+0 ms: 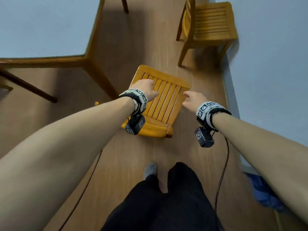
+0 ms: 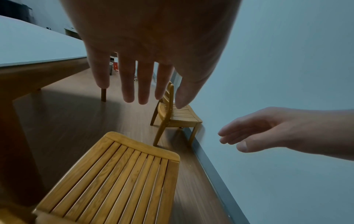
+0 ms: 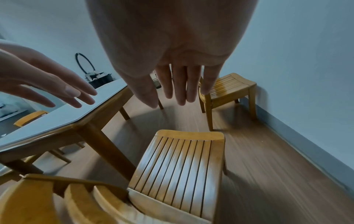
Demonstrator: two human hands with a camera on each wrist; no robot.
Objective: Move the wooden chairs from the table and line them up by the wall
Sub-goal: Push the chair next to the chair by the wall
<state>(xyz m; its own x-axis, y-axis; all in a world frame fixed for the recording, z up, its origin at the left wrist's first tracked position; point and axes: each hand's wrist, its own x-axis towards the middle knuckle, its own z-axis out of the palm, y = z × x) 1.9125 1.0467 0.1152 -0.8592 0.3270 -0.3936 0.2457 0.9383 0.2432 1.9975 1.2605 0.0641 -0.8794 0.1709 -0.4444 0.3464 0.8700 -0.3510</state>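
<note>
A wooden chair with a slatted seat (image 1: 164, 99) stands on the floor between the table and the wall, its curved backrest (image 1: 150, 129) toward me. My left hand (image 1: 146, 88) hovers over the seat's left part with fingers straight (image 2: 138, 91) and holds nothing. My right hand (image 1: 191, 98) hangs by the seat's right edge, also with straight fingers (image 3: 178, 91) and nothing in it. From the wrist views both hands are above the seat (image 2: 118, 178) (image 3: 182, 163), apart from it. A second wooden chair (image 1: 210, 22) stands against the wall ahead.
The white-topped table (image 1: 41, 25) with a wooden rim and slanted leg (image 1: 103, 80) is close on the left. A kettle (image 3: 95, 78) stands on it, and another chair (image 3: 30, 116) sits beyond it. Cables (image 1: 221, 172) trail on the floor by my legs. Blue cloth (image 1: 263, 190) lies by the wall.
</note>
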